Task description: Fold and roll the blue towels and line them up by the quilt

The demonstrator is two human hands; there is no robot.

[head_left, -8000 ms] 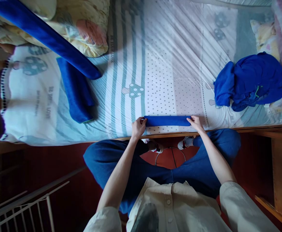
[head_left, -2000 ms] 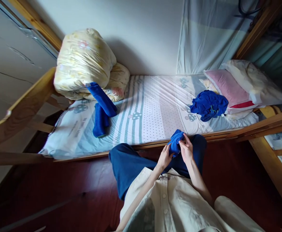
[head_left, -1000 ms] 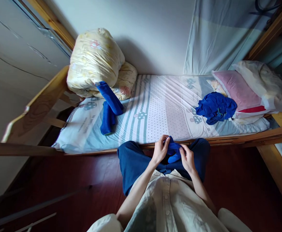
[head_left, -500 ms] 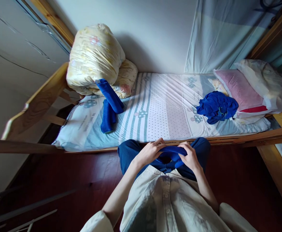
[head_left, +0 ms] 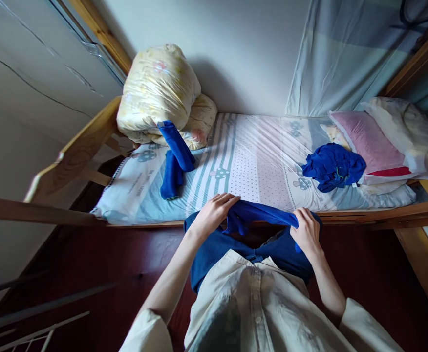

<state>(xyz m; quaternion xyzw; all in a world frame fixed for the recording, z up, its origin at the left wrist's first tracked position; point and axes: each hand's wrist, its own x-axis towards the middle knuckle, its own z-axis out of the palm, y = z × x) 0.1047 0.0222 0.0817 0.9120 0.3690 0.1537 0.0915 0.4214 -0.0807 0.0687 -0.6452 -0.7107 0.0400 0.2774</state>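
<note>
Stretched between my hands, above my lap, is a blue towel point(head_left: 263, 213), its ends hanging loosely. My left hand point(head_left: 214, 213) is closed on one end, and my right hand point(head_left: 306, 232) grips the other. On the bed's left side lie two neatly folded blue towels: one point(head_left: 178, 147) leans up against the quilt, and the other point(head_left: 171, 177) sits partly beneath it. A crumpled blue cloth pile point(head_left: 333, 166) rests on the right side, by the pink pillow point(head_left: 370, 142).
A bunched yellow quilt point(head_left: 159, 90) stands at the bed's left end. The patterned mattress point(head_left: 243, 168) lies in front of me inside a wooden bed frame point(head_left: 71, 146). A pale curtain point(head_left: 320, 63) hangs behind. Metal bars point(head_left: 45, 293) show at lower left.
My hands have moved apart and up towards the bed edge, pulling the towel out lengthwise from its bunched shape. The view has shifted slightly; the things on the bed stay put.
</note>
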